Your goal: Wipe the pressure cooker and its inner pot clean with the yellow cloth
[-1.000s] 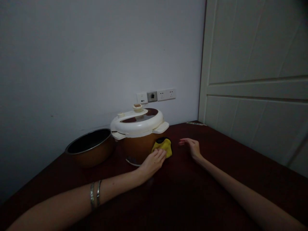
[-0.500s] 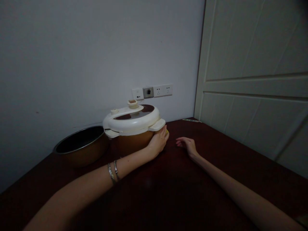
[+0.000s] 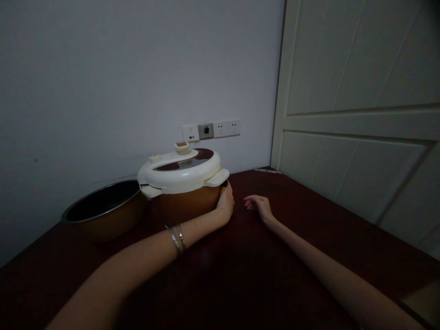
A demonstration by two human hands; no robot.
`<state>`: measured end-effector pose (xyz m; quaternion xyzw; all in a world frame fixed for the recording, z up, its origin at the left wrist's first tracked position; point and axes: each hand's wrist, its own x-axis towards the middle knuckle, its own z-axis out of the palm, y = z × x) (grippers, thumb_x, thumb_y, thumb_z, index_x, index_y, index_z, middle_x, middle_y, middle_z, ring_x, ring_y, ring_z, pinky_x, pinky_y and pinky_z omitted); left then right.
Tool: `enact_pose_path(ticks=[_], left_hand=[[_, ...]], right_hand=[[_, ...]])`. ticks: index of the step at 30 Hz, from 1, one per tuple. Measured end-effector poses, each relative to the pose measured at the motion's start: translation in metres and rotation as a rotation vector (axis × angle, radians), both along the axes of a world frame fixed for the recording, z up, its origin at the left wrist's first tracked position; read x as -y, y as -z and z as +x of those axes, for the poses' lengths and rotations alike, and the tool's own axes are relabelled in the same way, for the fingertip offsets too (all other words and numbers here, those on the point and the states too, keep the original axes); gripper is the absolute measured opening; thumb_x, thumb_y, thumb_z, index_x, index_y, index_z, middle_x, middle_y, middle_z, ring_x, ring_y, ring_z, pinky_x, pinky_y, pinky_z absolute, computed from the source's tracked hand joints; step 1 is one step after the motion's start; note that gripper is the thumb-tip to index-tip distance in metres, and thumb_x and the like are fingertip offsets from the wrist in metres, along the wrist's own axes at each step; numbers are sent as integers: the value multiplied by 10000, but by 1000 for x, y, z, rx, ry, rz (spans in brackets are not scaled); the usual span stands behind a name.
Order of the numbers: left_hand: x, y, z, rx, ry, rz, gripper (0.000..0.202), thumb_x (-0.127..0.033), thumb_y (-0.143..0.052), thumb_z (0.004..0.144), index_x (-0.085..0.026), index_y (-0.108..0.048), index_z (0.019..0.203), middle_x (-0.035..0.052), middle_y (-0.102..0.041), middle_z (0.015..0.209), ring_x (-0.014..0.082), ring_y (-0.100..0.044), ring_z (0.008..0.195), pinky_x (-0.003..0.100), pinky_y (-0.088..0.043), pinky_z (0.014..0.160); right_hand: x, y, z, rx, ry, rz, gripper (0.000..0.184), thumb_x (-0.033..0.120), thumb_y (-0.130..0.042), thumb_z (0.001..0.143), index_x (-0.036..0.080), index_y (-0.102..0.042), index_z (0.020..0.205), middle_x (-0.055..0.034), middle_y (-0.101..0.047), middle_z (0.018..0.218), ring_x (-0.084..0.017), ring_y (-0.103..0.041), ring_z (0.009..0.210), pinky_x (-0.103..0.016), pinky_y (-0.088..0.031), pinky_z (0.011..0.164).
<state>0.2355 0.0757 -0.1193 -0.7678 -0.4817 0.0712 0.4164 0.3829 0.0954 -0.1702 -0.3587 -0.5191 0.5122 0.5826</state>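
Note:
My left hand [image 3: 226, 204] curls around a small yellow-and-black object [image 3: 224, 186] at the right side of a pressure-cooker-like pot [image 3: 189, 201]. Most of that object is hidden by my fingers and the pot, so its kind cannot be made out. A white lid [image 3: 182, 176] with side tabs, a dark window and a raised knob covers the brown pot. To the right, my right hand [image 3: 260, 206] rests on the table with its fingers loosely bent and nothing visible in them. It stays apart from the pot.
A second brown pot [image 3: 113, 224], lidless with a dark inside, stands left of the covered one. Wall sockets [image 3: 220, 129] sit behind them. A thin flat strip [image 3: 267, 171] lies at the back of the dark red table [image 3: 220, 284]. White door panelling [image 3: 343, 151] rises at the right.
My left hand has turned and drawn slightly toward me beside the pot, and the object's black part now shows. The whole view has shifted a little; my right hand keeps its pose.

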Motion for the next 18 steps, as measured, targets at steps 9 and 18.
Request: enact_pose_path(ticks=[9, 18], left_hand=[[28, 13, -12, -54, 119, 89, 416, -137, -593, 746, -9, -641, 1140, 229, -580, 1253, 329, -452, 1264, 504, -198, 1136], [91, 10, -72, -21, 337, -4, 460, -191, -557, 829, -195, -533, 1288, 115, -440, 1429, 239, -384, 1330, 398, -313, 1100]], right_hand=[[1, 0, 4, -14, -3, -80, 226, 317, -567, 570, 149, -705, 630, -37, -635, 539, -118, -533, 470, -237, -405, 485], [-1, 5, -3, 41, -19, -31, 236, 326, -561, 601, 147, -714, 624, -31, -614, 511, -116, -506, 455, -237, -377, 467]])
